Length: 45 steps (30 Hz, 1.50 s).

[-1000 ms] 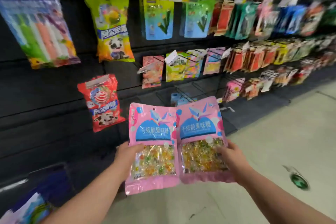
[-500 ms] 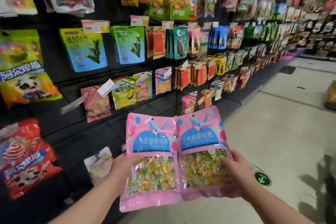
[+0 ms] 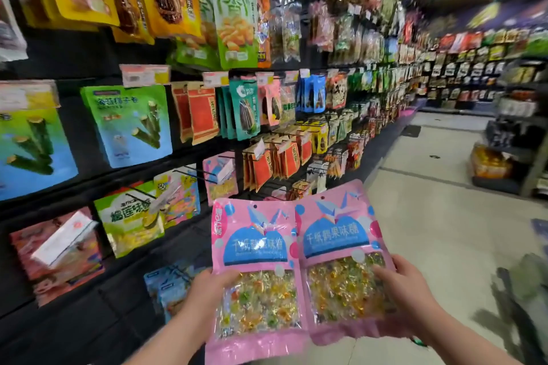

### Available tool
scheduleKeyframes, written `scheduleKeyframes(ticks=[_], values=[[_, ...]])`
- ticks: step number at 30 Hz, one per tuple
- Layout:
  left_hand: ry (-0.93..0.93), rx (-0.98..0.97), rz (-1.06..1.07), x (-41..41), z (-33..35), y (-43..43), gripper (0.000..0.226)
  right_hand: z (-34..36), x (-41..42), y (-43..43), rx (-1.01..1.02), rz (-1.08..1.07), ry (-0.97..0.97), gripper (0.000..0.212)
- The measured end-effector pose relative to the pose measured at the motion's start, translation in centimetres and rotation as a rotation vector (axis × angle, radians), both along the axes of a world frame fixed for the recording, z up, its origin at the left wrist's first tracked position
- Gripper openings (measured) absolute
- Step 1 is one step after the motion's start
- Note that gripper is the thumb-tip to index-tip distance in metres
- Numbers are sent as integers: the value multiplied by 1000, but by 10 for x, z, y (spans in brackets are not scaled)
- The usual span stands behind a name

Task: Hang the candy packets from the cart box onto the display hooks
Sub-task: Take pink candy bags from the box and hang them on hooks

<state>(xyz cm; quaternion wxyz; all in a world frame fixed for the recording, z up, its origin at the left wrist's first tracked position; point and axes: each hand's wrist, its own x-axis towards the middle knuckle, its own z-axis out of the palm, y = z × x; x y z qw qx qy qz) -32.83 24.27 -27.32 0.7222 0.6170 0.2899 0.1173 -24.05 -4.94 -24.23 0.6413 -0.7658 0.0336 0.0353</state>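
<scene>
Two pink candy packets with blue labels and clear windows full of wrapped sweets are held upright side by side in front of me. My left hand [image 3: 204, 290] grips the left packet [image 3: 255, 275] at its lower left edge. My right hand [image 3: 406, 290] grips the right packet [image 3: 341, 258] at its lower right edge. A matching pink packet [image 3: 220, 176] hangs on a display hook just above and left of them, next to a bare black hook [image 3: 189, 173]. The cart box is out of view.
The black display wall [image 3: 89, 290] runs along my left, packed with hanging snack bags and price tags. A pale tiled aisle floor [image 3: 444, 216] stretches ahead to the right. A low shelf unit [image 3: 504, 163] with goods stands at the far right.
My view has swung up and right along the aisle, so the shelf has slid left. Both hands keep the two packets together and have lifted them a little toward the shelf.
</scene>
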Motion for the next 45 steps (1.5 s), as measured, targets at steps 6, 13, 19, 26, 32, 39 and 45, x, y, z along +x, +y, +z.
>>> scheduleKeyframes(ticks=[6,13,19,26,32,39,45], values=[[13,-63,-99,74,-11,-10,56,-7,55,-19,-79,-58,-37,13],[10,-76,-72,143,-6,-46,20,-17,145,-44,-140,-19,-50,16],[12,-82,85,200,-4,-90,15,-21,236,-75,-103,97,-26,13],[20,-124,171,256,1,-151,22,-11,330,-114,-107,242,-15,10],[38,-116,332,257,1,-161,22,-17,377,-97,-93,429,25,11],[51,-40,509,253,-1,-131,16,-37,408,-33,-77,566,74,5],[-15,-61,567,283,-5,-93,11,-34,441,12,-96,635,45,8]])
